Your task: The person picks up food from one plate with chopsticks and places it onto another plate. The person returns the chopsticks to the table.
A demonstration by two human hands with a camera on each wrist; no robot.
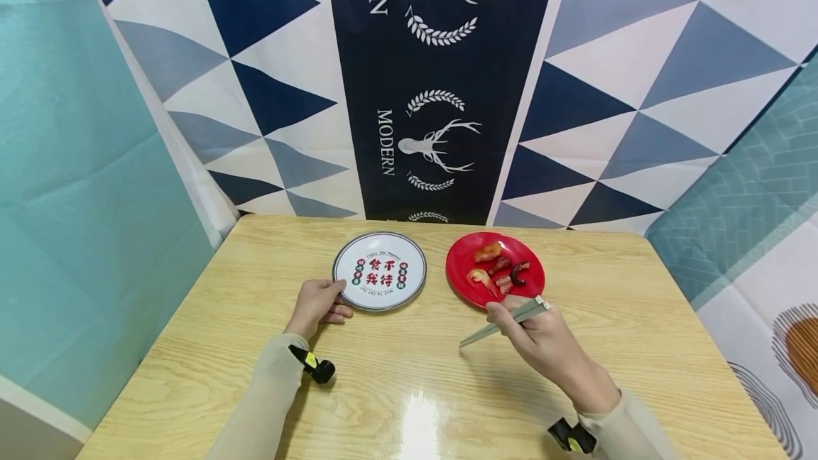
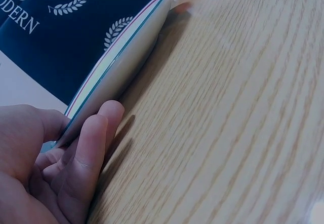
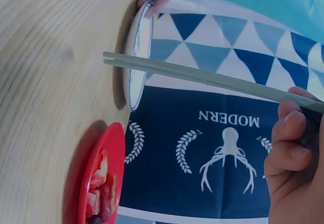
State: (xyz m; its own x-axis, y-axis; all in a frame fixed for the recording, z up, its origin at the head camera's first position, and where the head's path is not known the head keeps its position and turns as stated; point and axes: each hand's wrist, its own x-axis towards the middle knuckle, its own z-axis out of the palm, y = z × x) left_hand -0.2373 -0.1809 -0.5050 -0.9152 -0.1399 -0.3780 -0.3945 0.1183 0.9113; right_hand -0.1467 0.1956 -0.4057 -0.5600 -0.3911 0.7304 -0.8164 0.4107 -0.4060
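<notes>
From where I stand, the right hand [image 1: 543,338] grips a pair of pale green chopsticks [image 1: 505,325], thumb on the near side, over the near-right part of the table [image 1: 358,403]. They lie almost side by side, their long axis running from far right to near left; the working tips point left and toward the near edge, apart from both plates. They look stiff, light and likely smooth, so the upper half seems the right place to hold them, leaving the tips free.

The left hand [image 1: 318,302] pinches the near-left rim of the white printed plate [image 1: 383,270], thumb on top and fingers curled beneath. This plate sits left of centre, toward the far edge; whether its rim is slightly raised I can't tell. It looks rigid and glazed, perhaps breakable and a little slippery, so the rim seems the best hold. Being round, it has no long axis; its lettering reads upright from the near side.

Just beyond the right hand, on the far right, is the red plate [image 1: 456,261], bearing food pieces [image 1: 488,253], one curled and dark. They look light, perhaps slick, and best taken around the middle.
</notes>
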